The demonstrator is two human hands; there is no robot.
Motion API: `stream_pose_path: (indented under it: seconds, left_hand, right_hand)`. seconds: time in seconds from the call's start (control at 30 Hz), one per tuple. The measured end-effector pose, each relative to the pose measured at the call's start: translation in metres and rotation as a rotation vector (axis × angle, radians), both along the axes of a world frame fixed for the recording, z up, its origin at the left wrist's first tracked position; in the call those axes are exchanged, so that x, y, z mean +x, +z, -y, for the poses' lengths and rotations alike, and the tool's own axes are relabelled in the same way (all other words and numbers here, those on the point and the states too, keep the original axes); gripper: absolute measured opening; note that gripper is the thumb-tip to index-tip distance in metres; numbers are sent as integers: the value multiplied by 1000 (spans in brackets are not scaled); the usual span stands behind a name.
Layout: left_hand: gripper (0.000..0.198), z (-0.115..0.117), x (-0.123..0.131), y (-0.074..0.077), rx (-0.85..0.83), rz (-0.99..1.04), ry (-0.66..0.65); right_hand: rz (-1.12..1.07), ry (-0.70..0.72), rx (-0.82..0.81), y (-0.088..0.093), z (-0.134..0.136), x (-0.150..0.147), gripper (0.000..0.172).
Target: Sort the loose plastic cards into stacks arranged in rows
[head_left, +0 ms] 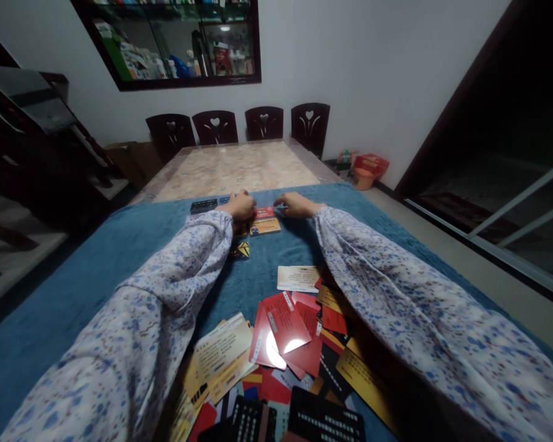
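A red card [264,212] lies at the far part of the blue cloth, between my two hands. My left hand [240,205] has its fingers closed at the card's left end. At the right end, the curled fingers of my right hand [297,204] meet the card's edge. Just nearer to me is an orange card [265,227]. Black cards [204,205] and a blue card [223,200] lie left of my left hand, which partly covers others. Below it, a black and yellow card [240,250] shows beside my sleeve.
A loose heap of red cards [286,325], cream cards [223,350], gold cards and black cards [325,417] spreads close to me, partly under my right sleeve. The blue cloth [138,236] covers the near table; the patterned tabletop [230,162] extends toward several dark chairs [264,124].
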State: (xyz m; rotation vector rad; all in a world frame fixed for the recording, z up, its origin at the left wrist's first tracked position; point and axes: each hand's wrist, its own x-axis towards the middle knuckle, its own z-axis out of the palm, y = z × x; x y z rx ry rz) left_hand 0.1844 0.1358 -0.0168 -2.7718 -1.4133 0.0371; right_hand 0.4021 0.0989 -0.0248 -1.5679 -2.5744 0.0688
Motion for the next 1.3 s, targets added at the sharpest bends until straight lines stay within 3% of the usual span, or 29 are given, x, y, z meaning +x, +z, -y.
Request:
stream_pose_path:
  seconds: [0.17, 0.3, 0.77, 1.0, 1.3]
  left_hand:
    - [14, 11, 5, 5, 77, 7, -29]
    - [19, 27, 8, 8, 158, 56, -102]
    - [40, 127, 6, 10, 202, 185, -201]
    - [39, 165, -1, 1, 130, 214, -211]
    - [33, 194, -9, -17, 110, 232, -257]
  right_hand:
    - [-39, -10, 3, 12, 19, 10, 43]
    - [-64, -35, 35, 19, 38, 15, 38]
    - [-55, -84, 145, 28, 120, 31, 30]
    - [-80, -61, 180, 16, 167, 38, 27]
    - [-111, -67, 147, -7, 198, 34, 23]
